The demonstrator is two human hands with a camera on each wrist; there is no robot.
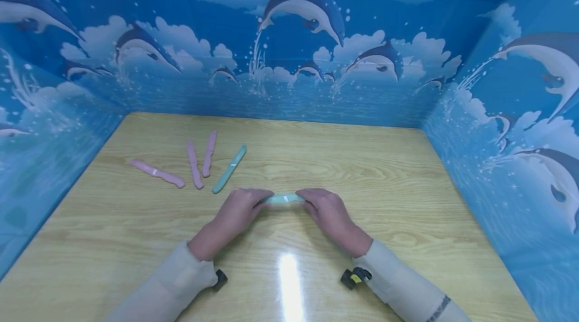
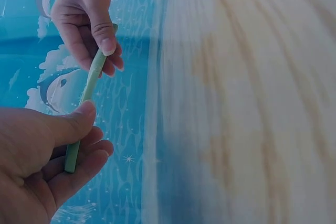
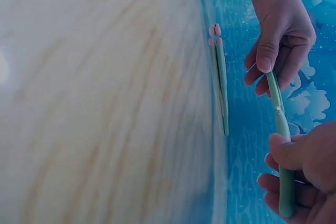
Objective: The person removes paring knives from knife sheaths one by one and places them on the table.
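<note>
Knife (image 1: 285,198), pale green with a small white band near its middle, is held crosswise over the middle of the wooden table (image 1: 384,241). The left hand (image 1: 242,204) pinches its slimmer end between thumb and curled fingers, and the right hand (image 1: 326,206) grips its thicker, rounded end in the same manner, the thumb lying along the top. Between the two thumbs the middle stretch of the knife is bare, as both wrist views show. Just beyond the left hand, a second green knife (image 1: 229,169) lies on the table at a slant, its far end leaning to the right; it too has a white band. To its left are three pink knives: one upright pair, made up of the right pink knife (image 1: 209,154) and the middle pink knife (image 1: 195,165), near each other but apart, and the left pink knife (image 1: 157,173), which slopes down toward the right. Both forearms wear pale sleeves (image 1: 181,277), with a small dark device (image 1: 220,280) at each wrist. Blue cloth (image 1: 271,96) printed with dolphins and clouds stands around the table's far edge and sides.
</note>
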